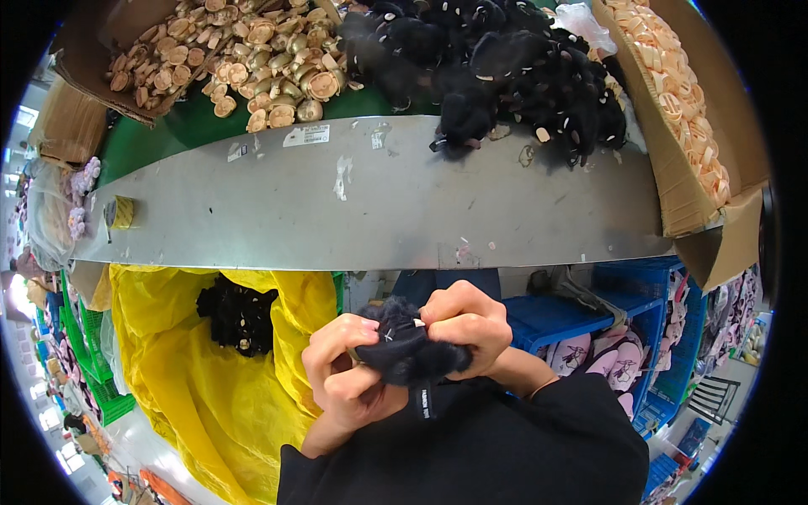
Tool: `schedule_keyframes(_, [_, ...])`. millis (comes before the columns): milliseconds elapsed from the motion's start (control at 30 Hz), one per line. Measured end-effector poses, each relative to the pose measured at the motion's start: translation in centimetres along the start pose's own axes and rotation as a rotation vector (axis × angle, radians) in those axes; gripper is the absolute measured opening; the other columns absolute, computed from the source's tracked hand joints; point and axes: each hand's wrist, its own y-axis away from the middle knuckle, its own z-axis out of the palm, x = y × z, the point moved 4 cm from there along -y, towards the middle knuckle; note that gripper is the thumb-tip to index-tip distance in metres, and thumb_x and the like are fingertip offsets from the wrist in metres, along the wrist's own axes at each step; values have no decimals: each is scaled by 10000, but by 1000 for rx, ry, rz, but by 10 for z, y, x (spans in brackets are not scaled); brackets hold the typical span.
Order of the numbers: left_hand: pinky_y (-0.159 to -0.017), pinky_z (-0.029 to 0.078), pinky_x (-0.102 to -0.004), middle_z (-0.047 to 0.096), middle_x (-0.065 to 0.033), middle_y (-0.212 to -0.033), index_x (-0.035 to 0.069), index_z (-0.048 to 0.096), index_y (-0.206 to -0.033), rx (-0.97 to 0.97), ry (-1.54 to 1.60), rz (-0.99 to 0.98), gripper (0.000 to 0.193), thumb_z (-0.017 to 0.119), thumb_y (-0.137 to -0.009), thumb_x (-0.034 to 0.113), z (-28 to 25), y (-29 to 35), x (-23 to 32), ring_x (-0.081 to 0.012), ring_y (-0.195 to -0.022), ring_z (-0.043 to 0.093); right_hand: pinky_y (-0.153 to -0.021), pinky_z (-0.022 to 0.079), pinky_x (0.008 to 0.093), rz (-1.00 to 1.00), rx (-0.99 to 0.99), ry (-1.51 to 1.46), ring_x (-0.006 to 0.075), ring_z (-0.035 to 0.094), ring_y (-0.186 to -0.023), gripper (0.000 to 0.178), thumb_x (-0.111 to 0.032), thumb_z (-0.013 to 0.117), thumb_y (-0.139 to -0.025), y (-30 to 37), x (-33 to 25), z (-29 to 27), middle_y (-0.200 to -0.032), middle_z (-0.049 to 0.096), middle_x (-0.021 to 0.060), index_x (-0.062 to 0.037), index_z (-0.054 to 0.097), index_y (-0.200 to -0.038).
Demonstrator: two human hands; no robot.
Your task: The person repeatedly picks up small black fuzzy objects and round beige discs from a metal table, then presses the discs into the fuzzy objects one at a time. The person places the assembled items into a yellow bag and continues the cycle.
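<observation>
A black furry piece (404,349) with a cloth label strip hanging from it is held up between my two hands, in front of the table's near edge. My left hand (349,370) is closed on its left side, thumb on top. On the other side my right hand (467,328) pinches it near a small pale bit at the upper edge. A short white cross mark shows on the dark cloth. The fingers hide part of the piece, so its full shape cannot be made out.
Across the grey metal table (278,202) lie a heap of black furry pieces (505,67) and many gold-and-tan shell-like parts (295,71). A cardboard box (732,143) of pale parts stands right. Lower left is a yellow bag (194,404) holding black pieces; blue crates (555,320) stand right.
</observation>
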Motion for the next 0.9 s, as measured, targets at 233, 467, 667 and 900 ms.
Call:
schedule_keyframes(233, [-861, 546, -399, 547, -172, -1120, 34, 425, -1254, 173, -15, -11, 853, 804, -777, 631, 1, 2, -27, -284, -975, 605, -713, 575, 389, -118, -51, 168, 324, 653, -801, 397, -283, 840, -749, 1, -4, 21, -935, 670, 175, 26, 644, -903])
schedule_keyframes(467, [-893, 570, -378, 685, -233, -1094, -83, 682, -1126, -173, 77, -225, 380, 794, -779, 22, 17, -3, -29, -346, -998, 702, -734, 463, 263, 440, 37, -17, 126, 533, -821, 475, -155, 844, -743, 0, 35, -7, -954, 552, 66, -27, 525, -1071])
schedule_keyframes(667, [-670, 451, -267, 616, -85, -867, -17, 646, -893, -210, 275, -459, 207, 827, -811, 40, 18, 1, -51, -181, -739, 561, -898, 434, 267, 897, 95, -491, 100, 481, -977, 511, -302, 644, -955, 21, 44, 12, -1090, 512, 35, -19, 413, -1311])
schedule_keyframes(900, [-680, 399, -224, 561, -29, -858, -6, 635, -849, -235, 599, -797, 171, 795, -867, 52, 20, 7, -66, -104, -770, 501, -930, 443, 312, 910, -165, -455, 153, 505, -1027, 664, -146, 618, -854, 27, 42, 8, -1151, 503, 91, -42, 310, -1433])
